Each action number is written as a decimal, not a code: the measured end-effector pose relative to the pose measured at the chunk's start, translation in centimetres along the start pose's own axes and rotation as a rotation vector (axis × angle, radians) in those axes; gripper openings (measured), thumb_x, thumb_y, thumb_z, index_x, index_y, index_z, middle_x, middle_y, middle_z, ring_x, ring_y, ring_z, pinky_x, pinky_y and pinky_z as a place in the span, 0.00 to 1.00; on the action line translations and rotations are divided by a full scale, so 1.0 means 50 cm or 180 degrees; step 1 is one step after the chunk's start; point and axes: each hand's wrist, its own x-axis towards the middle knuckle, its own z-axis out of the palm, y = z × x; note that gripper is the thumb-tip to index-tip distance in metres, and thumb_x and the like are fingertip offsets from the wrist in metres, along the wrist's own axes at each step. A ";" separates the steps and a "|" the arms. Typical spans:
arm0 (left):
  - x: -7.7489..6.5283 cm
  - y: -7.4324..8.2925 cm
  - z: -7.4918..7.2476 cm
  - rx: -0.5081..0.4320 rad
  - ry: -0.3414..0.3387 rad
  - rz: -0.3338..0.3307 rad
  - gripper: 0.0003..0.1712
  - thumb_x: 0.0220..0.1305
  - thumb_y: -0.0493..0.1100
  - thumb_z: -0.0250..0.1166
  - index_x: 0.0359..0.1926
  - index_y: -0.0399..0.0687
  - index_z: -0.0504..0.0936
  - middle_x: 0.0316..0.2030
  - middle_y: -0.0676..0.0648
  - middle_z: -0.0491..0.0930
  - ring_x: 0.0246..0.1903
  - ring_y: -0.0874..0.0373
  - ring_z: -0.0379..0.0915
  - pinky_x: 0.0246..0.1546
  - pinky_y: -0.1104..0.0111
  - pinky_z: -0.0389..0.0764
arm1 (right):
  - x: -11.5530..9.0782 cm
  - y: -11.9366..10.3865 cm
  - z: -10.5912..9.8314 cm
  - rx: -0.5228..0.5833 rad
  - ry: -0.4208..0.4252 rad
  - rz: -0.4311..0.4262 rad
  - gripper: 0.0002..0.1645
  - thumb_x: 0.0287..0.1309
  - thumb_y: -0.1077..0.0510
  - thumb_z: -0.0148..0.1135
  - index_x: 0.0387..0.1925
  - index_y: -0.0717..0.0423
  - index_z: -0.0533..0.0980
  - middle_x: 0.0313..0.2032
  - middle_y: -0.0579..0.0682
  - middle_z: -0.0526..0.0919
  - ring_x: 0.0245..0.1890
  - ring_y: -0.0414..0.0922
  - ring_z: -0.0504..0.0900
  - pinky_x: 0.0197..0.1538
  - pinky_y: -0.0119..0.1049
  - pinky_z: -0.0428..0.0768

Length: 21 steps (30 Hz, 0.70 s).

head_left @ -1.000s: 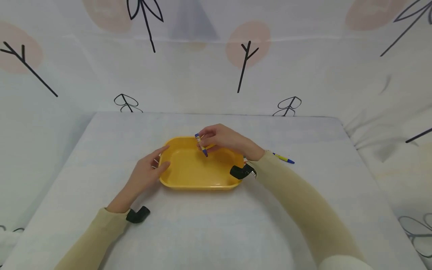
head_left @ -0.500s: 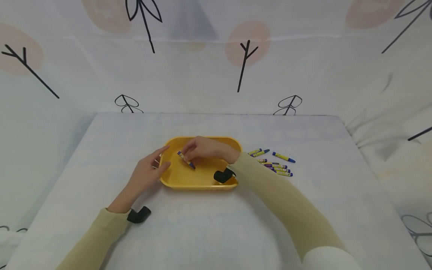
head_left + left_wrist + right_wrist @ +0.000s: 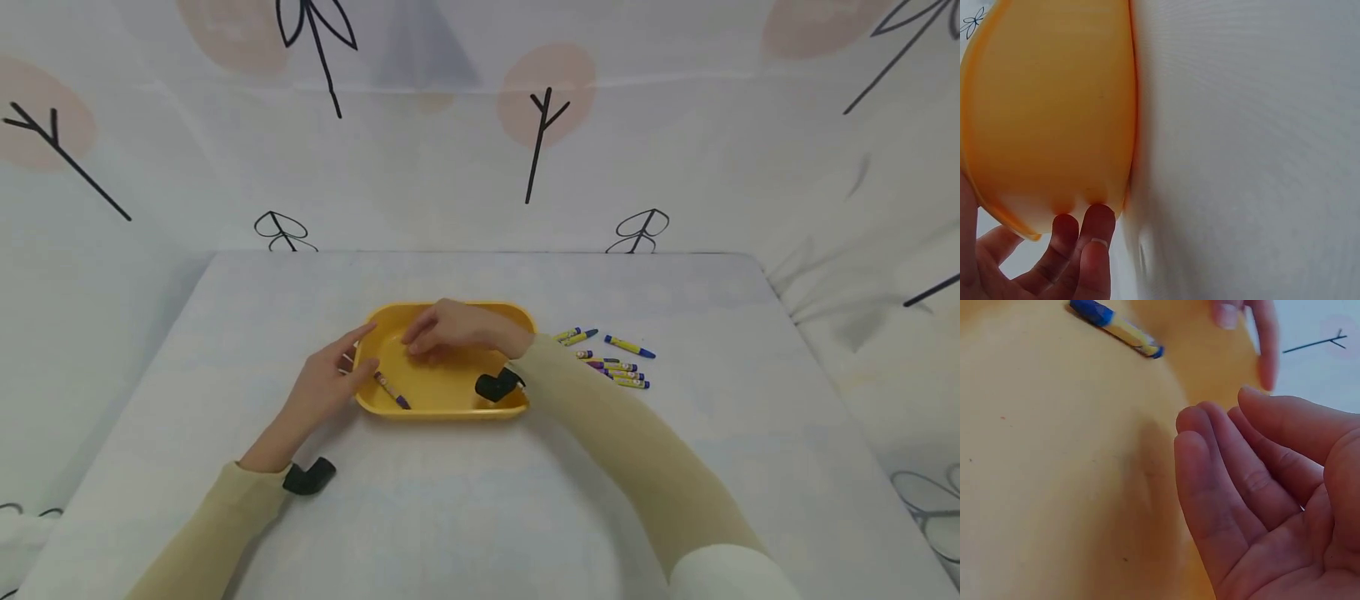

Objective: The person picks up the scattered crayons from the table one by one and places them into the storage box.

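A yellow tray point(image 3: 450, 415) lies on the white-covered table. My left hand point(image 3: 322, 385) holds its left end; in the left wrist view the fingertips point(image 3: 1099, 219) press against the outer wall, with the thumb at the rim. One crayon point(image 3: 392, 391) with a yellow wrapper and blue ends lies on the tray floor near the left front corner, close to the left thumb. My right hand point(image 3: 450, 327) hovers over the tray with nothing in it; the right wrist view shows its fingers point(image 3: 1192, 462) loosely bent, apart from the crayon.
Right of the tray lie several more crayons point(image 3: 621, 367), partly hidden by the right sleeve point(image 3: 600, 425). A separate blue crayon point(image 3: 630, 347) lies behind them. Patterned white cloth point(image 3: 450, 167) hangs behind the table point(image 3: 465, 500).
My right hand carried the crayon leftward and down into the tray, then let it go. The crayon now lies nearer the tray's left front corner. My left hand has stayed in place.
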 end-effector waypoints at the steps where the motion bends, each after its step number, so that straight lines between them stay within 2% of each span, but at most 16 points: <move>1: 0.000 -0.001 0.000 0.0003 0.0000 -0.0012 0.32 0.70 0.49 0.62 0.72 0.55 0.68 0.40 0.43 0.77 0.39 0.49 0.73 0.37 0.62 0.76 | -0.005 -0.001 -0.005 -0.0005 0.0012 -0.0021 0.19 0.64 0.58 0.66 0.54 0.61 0.81 0.44 0.48 0.86 0.42 0.45 0.84 0.46 0.36 0.81; 6: 0.000 -0.003 0.003 0.0003 0.0030 0.0001 0.32 0.70 0.48 0.63 0.72 0.54 0.68 0.39 0.43 0.77 0.37 0.50 0.72 0.35 0.62 0.74 | -0.056 -0.007 -0.048 0.0239 0.0098 -0.0099 0.22 0.65 0.56 0.65 0.57 0.62 0.79 0.49 0.51 0.85 0.49 0.46 0.83 0.51 0.41 0.80; 10: 0.001 -0.005 0.007 0.0034 0.0042 0.0012 0.31 0.70 0.47 0.63 0.72 0.54 0.69 0.38 0.43 0.76 0.37 0.50 0.72 0.34 0.63 0.74 | -0.124 0.008 -0.101 0.0306 0.0348 -0.0075 0.25 0.65 0.53 0.66 0.59 0.63 0.77 0.51 0.55 0.83 0.51 0.48 0.82 0.54 0.44 0.79; 16: 0.002 0.000 0.009 0.0005 0.0030 -0.0016 0.32 0.70 0.48 0.63 0.72 0.56 0.68 0.38 0.44 0.75 0.37 0.50 0.71 0.33 0.63 0.74 | -0.253 0.092 -0.192 0.0149 0.0961 0.0116 0.29 0.66 0.49 0.64 0.61 0.63 0.73 0.54 0.56 0.81 0.53 0.51 0.80 0.54 0.41 0.79; 21: -0.002 -0.001 0.007 0.0007 0.0037 -0.0049 0.31 0.70 0.47 0.63 0.72 0.56 0.68 0.38 0.44 0.75 0.37 0.50 0.70 0.32 0.63 0.73 | -0.358 0.180 -0.241 -0.0102 0.1350 0.0346 0.30 0.70 0.49 0.59 0.64 0.65 0.71 0.57 0.61 0.78 0.55 0.53 0.78 0.56 0.41 0.77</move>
